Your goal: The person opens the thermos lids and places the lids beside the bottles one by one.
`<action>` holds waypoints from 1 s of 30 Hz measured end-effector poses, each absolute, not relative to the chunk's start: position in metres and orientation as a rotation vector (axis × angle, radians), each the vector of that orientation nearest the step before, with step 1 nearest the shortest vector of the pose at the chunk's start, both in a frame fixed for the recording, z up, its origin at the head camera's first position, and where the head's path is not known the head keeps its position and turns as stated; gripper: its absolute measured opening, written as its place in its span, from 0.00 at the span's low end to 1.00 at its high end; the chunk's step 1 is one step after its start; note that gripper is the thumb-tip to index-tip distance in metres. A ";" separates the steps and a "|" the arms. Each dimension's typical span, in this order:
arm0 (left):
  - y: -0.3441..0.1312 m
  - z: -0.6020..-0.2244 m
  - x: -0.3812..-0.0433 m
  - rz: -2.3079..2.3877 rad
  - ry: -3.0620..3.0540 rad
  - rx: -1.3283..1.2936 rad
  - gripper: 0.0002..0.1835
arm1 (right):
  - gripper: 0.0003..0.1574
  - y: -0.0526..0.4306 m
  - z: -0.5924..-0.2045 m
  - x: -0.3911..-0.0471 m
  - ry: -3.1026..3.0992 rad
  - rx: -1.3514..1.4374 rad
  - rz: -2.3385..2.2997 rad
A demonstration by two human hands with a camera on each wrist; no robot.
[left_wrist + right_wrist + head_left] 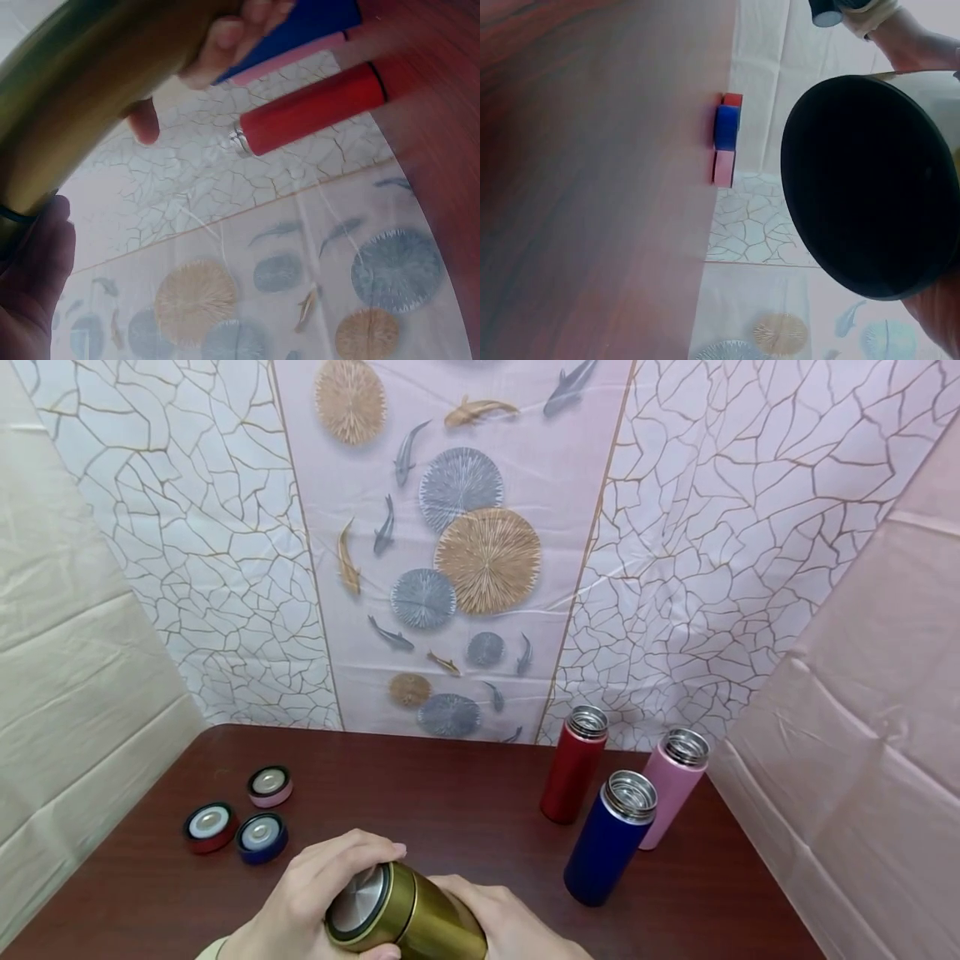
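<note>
A gold vacuum flask (446,922) lies tilted between my two hands at the front of the table, its lid (401,897) toward the left. My left hand (296,893) grips the lid, fingers over the top side and thumb below. Around the flask's body wraps my right hand (510,914). A thin dark seam shows between lid and body. In the right wrist view the flask's round black base (870,187) faces the camera, off the tabletop.
Three lidless flasks stand at the right: red (573,768), blue (609,843) and pink (675,785). At the left, three lids lie with their insides up: pink (270,783), red (210,827) and blue (261,837). Patterned cloth (465,693) hangs behind the dark red table (420,785).
</note>
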State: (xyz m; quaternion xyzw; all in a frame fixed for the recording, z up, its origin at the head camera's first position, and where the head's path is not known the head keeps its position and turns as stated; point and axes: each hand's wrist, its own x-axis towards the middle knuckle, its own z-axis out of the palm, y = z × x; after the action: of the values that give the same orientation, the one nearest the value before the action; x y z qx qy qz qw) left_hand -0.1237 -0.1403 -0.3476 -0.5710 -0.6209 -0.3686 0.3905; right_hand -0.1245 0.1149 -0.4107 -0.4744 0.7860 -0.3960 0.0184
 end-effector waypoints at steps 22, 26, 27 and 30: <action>-0.124 -0.368 -0.127 -0.760 -1.713 -1.249 0.32 | 0.52 0.126 -0.435 -0.132 3.009 -1.578 -1.142; -0.124 -0.374 -0.125 -0.831 -1.818 -1.181 0.31 | 0.52 0.126 -0.437 -0.133 3.023 -1.543 -1.146; -0.125 -0.375 -0.124 -0.845 -1.847 -1.175 0.31 | 0.51 0.126 -0.437 -0.133 3.019 -1.545 -1.145; -0.129 -0.375 -0.122 -0.874 -1.955 -1.202 0.34 | 0.50 0.129 -0.435 -0.134 2.999 -1.568 -1.142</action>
State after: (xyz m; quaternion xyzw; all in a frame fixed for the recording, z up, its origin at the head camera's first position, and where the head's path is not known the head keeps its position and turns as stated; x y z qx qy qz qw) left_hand -0.1217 -0.1290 -0.3752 -0.4610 -0.7496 -0.3354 0.3362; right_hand -0.1337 0.1287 -0.4354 -0.4288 0.8203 -0.3124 -0.2136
